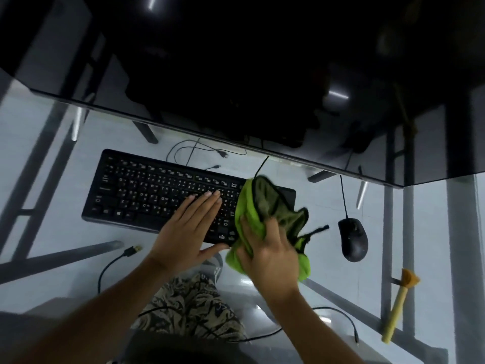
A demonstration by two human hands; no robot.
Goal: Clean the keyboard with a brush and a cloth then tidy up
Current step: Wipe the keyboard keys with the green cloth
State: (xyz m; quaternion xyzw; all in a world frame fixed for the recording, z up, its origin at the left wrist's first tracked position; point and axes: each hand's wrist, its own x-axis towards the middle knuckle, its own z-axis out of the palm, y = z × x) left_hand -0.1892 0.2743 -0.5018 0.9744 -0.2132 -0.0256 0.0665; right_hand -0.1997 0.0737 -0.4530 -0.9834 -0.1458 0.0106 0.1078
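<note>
Our left hand (pixel 189 227) lies flat, fingers straight, steadying the black keyboard (pixel 162 190) on the glass counter (pixel 47 132). Our right hand (pixel 270 253) clutches the green cloth (pixel 252 206), apparently over its right end; we should wipe lightly, row by row.

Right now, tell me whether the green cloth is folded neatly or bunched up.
Bunched up. The green microfibre cloth is crumpled in loose folds under the right hand, which grips it at the right end of the black keyboard.

Green cloth (pixel 249 206), black keyboard (pixel 147 190)
</note>
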